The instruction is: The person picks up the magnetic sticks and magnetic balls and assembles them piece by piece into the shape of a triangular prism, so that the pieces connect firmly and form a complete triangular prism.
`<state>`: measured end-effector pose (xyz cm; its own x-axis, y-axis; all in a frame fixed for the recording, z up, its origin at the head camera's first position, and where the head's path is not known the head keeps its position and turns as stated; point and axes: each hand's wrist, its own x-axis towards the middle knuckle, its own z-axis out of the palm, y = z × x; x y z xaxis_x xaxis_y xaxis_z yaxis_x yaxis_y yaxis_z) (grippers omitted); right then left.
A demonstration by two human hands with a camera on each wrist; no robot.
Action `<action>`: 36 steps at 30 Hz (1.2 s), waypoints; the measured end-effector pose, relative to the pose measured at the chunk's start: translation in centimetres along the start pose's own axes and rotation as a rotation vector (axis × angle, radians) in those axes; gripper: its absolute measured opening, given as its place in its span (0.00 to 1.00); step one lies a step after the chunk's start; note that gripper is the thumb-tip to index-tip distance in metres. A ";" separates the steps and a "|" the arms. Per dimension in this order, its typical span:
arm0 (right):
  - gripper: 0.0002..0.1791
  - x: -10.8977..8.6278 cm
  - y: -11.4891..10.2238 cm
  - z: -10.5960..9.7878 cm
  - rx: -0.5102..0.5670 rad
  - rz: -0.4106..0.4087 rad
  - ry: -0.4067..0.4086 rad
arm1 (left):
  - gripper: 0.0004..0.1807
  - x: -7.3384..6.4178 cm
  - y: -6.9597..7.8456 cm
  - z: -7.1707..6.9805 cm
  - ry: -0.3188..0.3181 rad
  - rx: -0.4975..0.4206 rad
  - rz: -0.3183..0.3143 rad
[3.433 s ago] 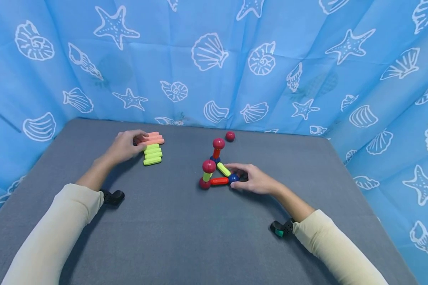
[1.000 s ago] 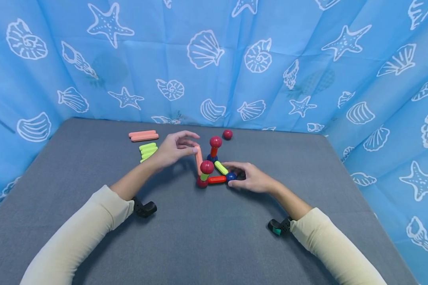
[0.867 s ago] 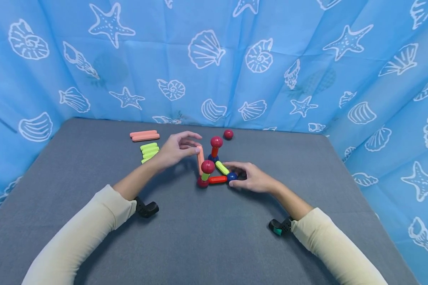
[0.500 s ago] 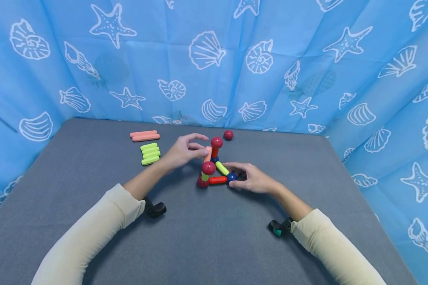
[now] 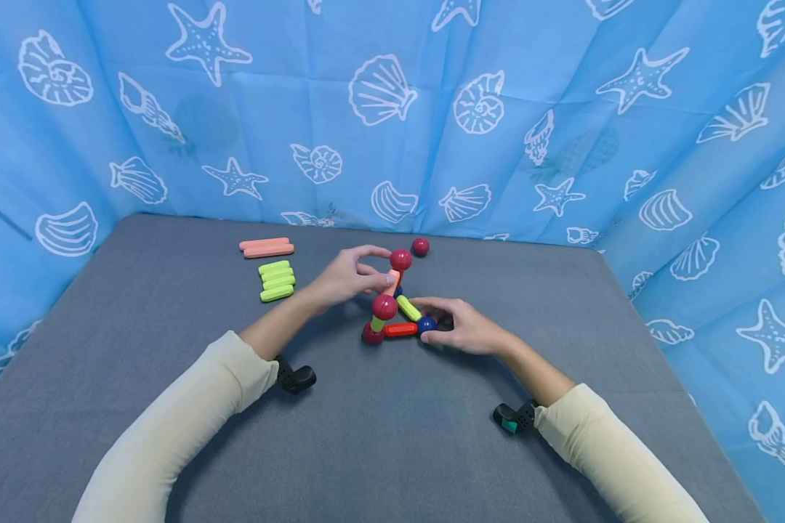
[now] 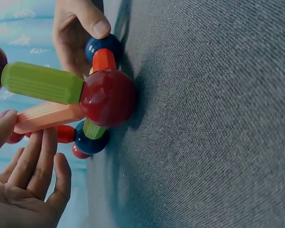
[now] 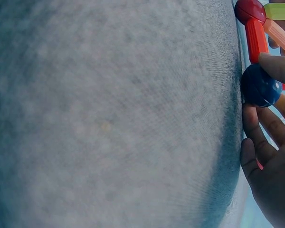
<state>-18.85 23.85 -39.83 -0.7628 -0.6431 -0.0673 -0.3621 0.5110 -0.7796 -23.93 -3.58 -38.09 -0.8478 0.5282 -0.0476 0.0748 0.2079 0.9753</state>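
Note:
My left hand [image 5: 345, 282] pinches a salmon-pink building rod [image 6: 50, 116] between thumb and fingers. The rod leans up and away, its lower end right at a dark red ball [image 6: 108, 97] on the table. From that ball a yellow-green rod [image 6: 42, 83] stands upright under another red ball [image 5: 384, 306], and a red rod [image 5: 401, 330] runs to a blue ball [image 5: 427, 325]. Thumb and fingers of my right hand [image 5: 461, 327] grip this blue ball. A second yellow-green rod [image 5: 408, 309] joins it to a farther, partly hidden blue ball, where a red-topped post [image 5: 401, 259] rises.
A loose red ball [image 5: 421, 247] lies behind the structure, near the back edge. Two pink rods [image 5: 268, 250] and several yellow-green rods [image 5: 278, 281] lie side by side at the left on the grey table [image 5: 366, 436]. A blue shell-patterned curtain [image 5: 255, 94] hangs behind.
My left hand took a pink rod from the pile at the left and brought it to the structure. Lately the rod's upper end has tilted right, toward the far post. My right hand stays put.

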 end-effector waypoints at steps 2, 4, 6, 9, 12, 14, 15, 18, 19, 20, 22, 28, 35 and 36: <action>0.35 0.0 0.0 0.0 -0.005 0.000 0.000 | 0.29 0.1 0.0 0.1 -0.006 -0.008 0.003; 0.35 0.1 0.0 0.1 -0.002 0.000 -0.002 | 0.30 0.0 -0.1 0.2 -0.011 -0.010 0.010; 0.34 0.1 -0.1 0.1 0.001 0.000 -0.002 | 0.30 -0.1 -0.2 0.1 -0.020 -0.007 0.022; 0.34 0.0 -0.1 0.2 0.003 -0.003 0.002 | 0.29 -0.5 -0.6 -0.3 -0.034 -0.002 0.049; 0.34 0.0 -0.1 0.2 0.003 -0.008 0.006 | 0.27 -1.3 -1.0 -1.5 -0.031 0.036 0.096; 0.35 0.0 0.0 0.2 0.003 -0.010 0.008 | 0.25 -2.2 -1.2 -2.7 -0.007 0.092 0.132; 0.35 0.1 0.0 0.2 0.003 -0.011 0.008 | 0.24 -2.6 -1.4 -3.4 0.011 0.136 0.148; 0.35 0.1 0.0 0.2 0.006 -0.011 0.008 | 0.22 -4.1 -2.0 -5.8 0.077 0.280 0.186; 0.35 0.1 0.1 0.2 0.006 -0.012 0.008 | 0.22 -4.6 -2.2 -6.6 0.097 0.323 0.189; 0.35 0.1 0.1 0.2 0.006 -0.012 0.008 | 0.22 -5.1 -2.5 -7.3 0.117 0.364 0.192; 0.35 0.1 0.1 0.2 0.005 -0.016 0.007 | 0.22 -6.1 -3.2 -8.7 0.152 0.425 0.187; 0.34 -0.1 0.1 0.1 -0.002 -0.026 0.008 | 0.25 -8.7 -4.7 -11.1 0.208 0.569 0.125; 0.34 -0.1 0.1 0.2 -0.004 -0.026 0.010 | 0.26 -10.1 -5.7 -11.8 0.222 0.632 0.070; 0.34 0.0 0.1 0.2 -0.004 -0.026 0.010 | 0.27 -10.2 -5.9 -11.9 0.224 0.638 0.060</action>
<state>-18.75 23.83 -40.03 -0.7585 -0.6504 -0.0409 -0.3839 0.4967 -0.7784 -21.97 -19.96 -40.77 -0.9157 0.3849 0.1158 0.3621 0.6651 0.6531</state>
